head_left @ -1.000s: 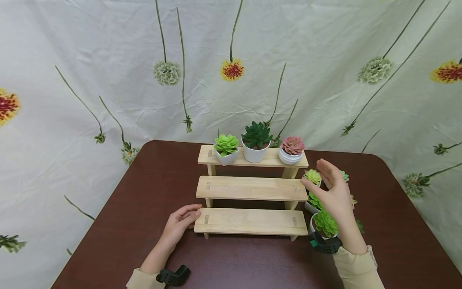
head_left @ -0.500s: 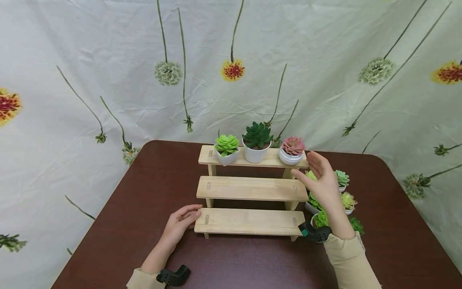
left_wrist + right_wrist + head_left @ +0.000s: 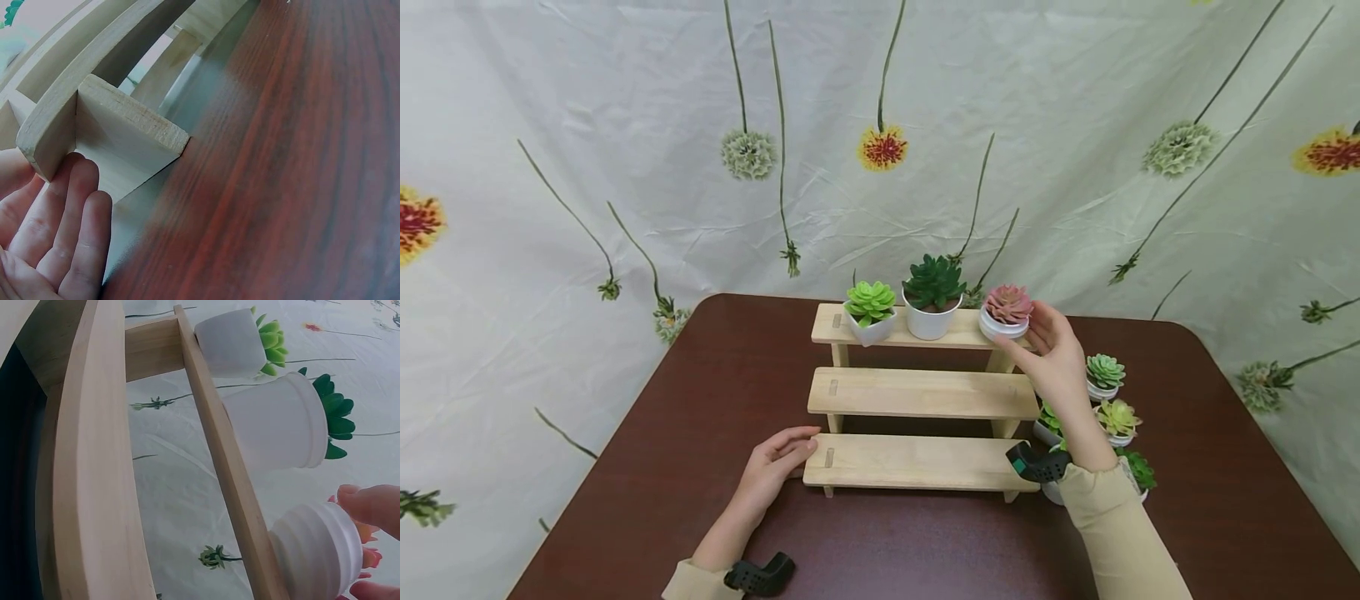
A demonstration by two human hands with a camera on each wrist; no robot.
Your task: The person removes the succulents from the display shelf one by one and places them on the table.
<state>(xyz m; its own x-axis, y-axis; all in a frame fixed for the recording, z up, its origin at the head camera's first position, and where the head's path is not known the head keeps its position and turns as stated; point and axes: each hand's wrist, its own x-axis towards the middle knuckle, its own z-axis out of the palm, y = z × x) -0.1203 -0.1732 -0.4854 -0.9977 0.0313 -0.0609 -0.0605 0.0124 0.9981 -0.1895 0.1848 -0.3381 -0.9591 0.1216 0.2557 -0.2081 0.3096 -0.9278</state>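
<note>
A three-tier wooden shelf stand (image 3: pixel 921 392) stands on the dark table. My left hand (image 3: pixel 775 458) grips the left end of its lowest board; in the left wrist view the fingertips (image 3: pixel 84 181) reach under that board. My right hand (image 3: pixel 1051 367) is at the top tier's right end, thumb and fingers around the pink succulent (image 3: pixel 1004 313) in its ribbed white pot. In the right wrist view the thumb (image 3: pixel 369 505) is at the pot's rim (image 3: pixel 344 540). The pot sits on the board. Beside it stand a dark green succulent (image 3: pixel 931 296) and a light green one (image 3: pixel 870 311).
Several more potted succulents stand right of the stand, partly hidden by my right arm, among them a pale green one (image 3: pixel 1105 375) and a yellow-green one (image 3: pixel 1117 419). A flower-printed cloth (image 3: pixel 662 100) hangs behind the table (image 3: pixel 700 375).
My right hand has moved left and away from me, from above the loose succulents to the pink one on the top tier. My left hand has stayed on the lowest board.
</note>
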